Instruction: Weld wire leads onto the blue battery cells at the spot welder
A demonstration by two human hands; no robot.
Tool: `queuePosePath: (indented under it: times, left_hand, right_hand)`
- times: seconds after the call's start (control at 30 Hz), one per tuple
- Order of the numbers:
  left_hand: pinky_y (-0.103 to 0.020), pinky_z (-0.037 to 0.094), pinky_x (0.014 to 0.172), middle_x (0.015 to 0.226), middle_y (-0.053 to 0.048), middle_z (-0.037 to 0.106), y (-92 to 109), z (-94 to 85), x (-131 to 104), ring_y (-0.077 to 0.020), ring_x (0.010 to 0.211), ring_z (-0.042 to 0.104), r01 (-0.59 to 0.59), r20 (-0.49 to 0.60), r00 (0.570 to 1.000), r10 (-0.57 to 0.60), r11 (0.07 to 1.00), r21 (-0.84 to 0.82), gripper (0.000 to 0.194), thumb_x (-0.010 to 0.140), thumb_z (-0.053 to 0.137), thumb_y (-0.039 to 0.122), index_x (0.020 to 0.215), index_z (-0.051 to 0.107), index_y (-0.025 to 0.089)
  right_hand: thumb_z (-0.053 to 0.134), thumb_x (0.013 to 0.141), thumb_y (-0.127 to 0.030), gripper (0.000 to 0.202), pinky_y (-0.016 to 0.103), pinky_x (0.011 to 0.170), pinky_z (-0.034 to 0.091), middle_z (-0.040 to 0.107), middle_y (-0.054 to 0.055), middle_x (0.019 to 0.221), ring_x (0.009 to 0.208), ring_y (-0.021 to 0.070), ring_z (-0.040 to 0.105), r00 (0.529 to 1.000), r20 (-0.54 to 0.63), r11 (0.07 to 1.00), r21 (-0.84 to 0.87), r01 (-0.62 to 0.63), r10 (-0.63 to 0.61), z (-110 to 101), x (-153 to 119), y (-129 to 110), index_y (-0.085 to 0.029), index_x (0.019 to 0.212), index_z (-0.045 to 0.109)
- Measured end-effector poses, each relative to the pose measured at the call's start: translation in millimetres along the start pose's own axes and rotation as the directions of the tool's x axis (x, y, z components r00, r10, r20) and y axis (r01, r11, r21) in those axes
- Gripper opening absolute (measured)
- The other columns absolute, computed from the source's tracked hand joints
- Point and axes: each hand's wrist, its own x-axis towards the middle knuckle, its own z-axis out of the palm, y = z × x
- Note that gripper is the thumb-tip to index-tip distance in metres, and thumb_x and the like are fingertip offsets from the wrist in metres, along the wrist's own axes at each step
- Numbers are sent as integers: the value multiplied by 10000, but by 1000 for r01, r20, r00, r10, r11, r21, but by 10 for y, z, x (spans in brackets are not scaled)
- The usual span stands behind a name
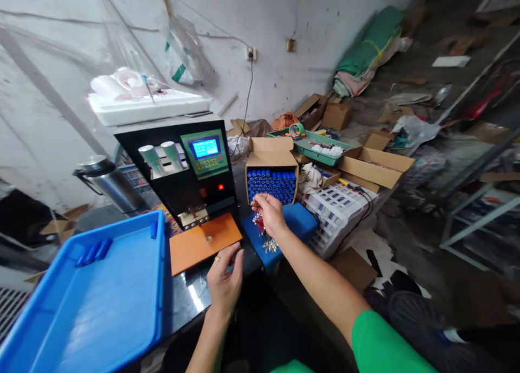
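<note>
My right hand (270,212) is closed, its fingertips pinched on thin red wire leads with metal ends (268,242). The bundle hangs down in front of a blue padded surface (298,224). Just behind that hand stands a cardboard box (270,157) packed with blue cylindrical battery cells (271,179). At the front edge of an orange plate (205,244), my left hand (226,278) is loosely curled, thumb apart from the fingers, with nothing visible in it. Beyond the plate is a black spot-welding machine (170,194) with a lit blue screen (206,148).
A large blue tray (109,291) at left holds several blue cells (94,252). Behind it stands a steel jug (108,180). White foam packaging (146,104) tops the machine. At right are a white plastic crate (331,210), a green tray (312,148) and open cardboard boxes (374,167).
</note>
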Motion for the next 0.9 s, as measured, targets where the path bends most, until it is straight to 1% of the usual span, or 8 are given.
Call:
queuePosePath:
  times: [0.1, 0.23, 0.4, 0.5, 0.57, 0.7, 0.83, 0.9]
  left_hand:
    - [-263, 518, 668, 817, -42, 710, 19, 45, 111, -141, 671, 649, -31, 16, 999, 29, 991, 128, 237, 900, 630, 366, 1033, 692, 179]
    - [-279, 509, 684, 851, -67, 733, -102, 70, 133, -168, 706, 675, 52, 22, 998, -61, 958, 281, 288, 913, 587, 420, 1003, 695, 169]
    - [-318, 552, 760, 912, -74, 758, -186, 8, 79, -192, 783, 708, 275, -6, 961, -275, 957, 92, 310, 897, 565, 452, 960, 707, 184]
    - [-301, 547, 681, 847, -64, 739, -175, -42, 79, -178, 710, 679, 425, 51, 905, -422, 903, -65, 345, 864, 588, 492, 938, 701, 174]
    - [-282, 518, 628, 777, -48, 705, -168, -70, 93, -161, 655, 641, 481, 97, 876, -472, 868, -124, 354, 848, 600, 503, 909, 685, 165]
    - [-261, 470, 585, 715, -15, 646, -173, -143, 140, -139, 608, 584, 535, 142, 845, -516, 822, -196, 348, 828, 615, 511, 883, 643, 169]
    - [-252, 444, 614, 696, 2, 593, -174, -281, 216, -130, 640, 544, 498, 227, 857, -462, 857, -134, 330, 848, 594, 508, 825, 611, 179]
    - [-248, 429, 612, 673, 10, 561, -159, -350, 236, -127, 637, 518, 477, 288, 852, -438, 875, -80, 334, 858, 583, 508, 779, 589, 183]
  right_hand:
    - [779, 701, -383, 249, 220, 636, 484, 654, -5, 714, 677, 111, 610, 997, 7, 997, 22, -75, 75, 156, -243, 189, -180, 750, 643]
    - [742, 734, -392, 241, 236, 623, 482, 636, -7, 685, 643, 117, 601, 990, 9, 990, 11, -138, 138, 309, -446, 406, -185, 742, 619]
    - [735, 735, -406, 249, 250, 606, 497, 652, 10, 685, 626, 132, 611, 986, 24, 986, -7, -168, 168, 354, -548, 534, -190, 744, 610]
    - [736, 742, -444, 284, 253, 618, 514, 670, 20, 735, 643, 132, 622, 978, 109, 984, -35, -173, 176, 308, -579, 543, -185, 767, 622]
    - [724, 756, -470, 306, 261, 640, 525, 666, 19, 748, 640, 127, 617, 970, 171, 984, -65, -165, 174, 267, -592, 540, -182, 767, 621]
    - [701, 778, -491, 316, 259, 659, 520, 650, 13, 760, 698, 142, 623, 959, 249, 982, -161, -98, 137, 194, -602, 525, -184, 801, 629]
    - [739, 746, -429, 264, 260, 639, 502, 637, 2, 755, 699, 151, 602, 886, 435, 957, -290, -28, 158, 130, -618, 499, -187, 795, 647]
    - [729, 748, -394, 219, 269, 636, 492, 636, 2, 728, 677, 155, 591, 858, 487, 940, -340, 11, 166, 103, -638, 494, -189, 761, 651]
